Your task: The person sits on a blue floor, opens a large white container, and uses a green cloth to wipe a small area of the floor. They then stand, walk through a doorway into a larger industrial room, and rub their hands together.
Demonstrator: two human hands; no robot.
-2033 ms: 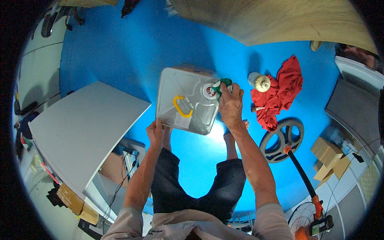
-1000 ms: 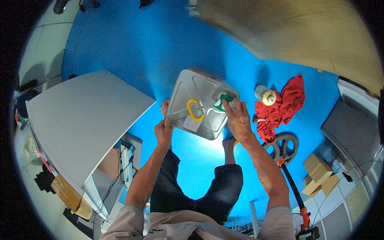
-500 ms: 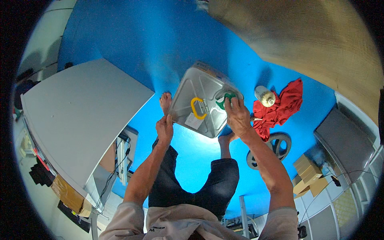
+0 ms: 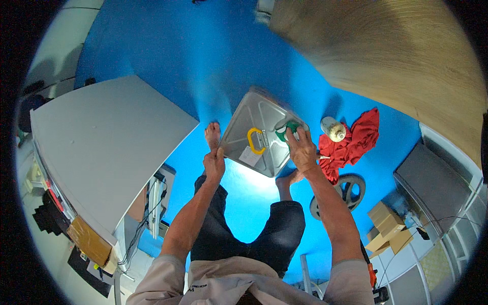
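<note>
A square silver metal tin (image 4: pixel 250 114) stands on the blue floor between my bare feet. On its top are a yellow carry handle (image 4: pixel 249 139), a small white label (image 4: pixel 249 156) and a green cap (image 4: pixel 281 134) near the right corner. With bent fingers, my right hand (image 4: pixel 303 151) grips the cap and partly covers it. My left hand (image 4: pixel 214 163) is closed on the tin's near-left rim, thumb uppermost. The tin's sides are mostly out of sight beneath its top.
Right of the tin, a pale bottle (image 4: pixel 333 129) stands by a crumpled red cloth (image 4: pixel 358 140). Nearer lies a grey spoked wheel (image 4: pixel 352 191). A white table (image 4: pixel 112 137) fills the left, a wooden surface (image 4: pixel 386 51) the far right. Cardboard boxes (image 4: pixel 386 223) sit at lower right.
The whole view has shifted slightly. The tin appears a little lower and to the right. My left hand stays on the rim, my right hand on the green cap.
</note>
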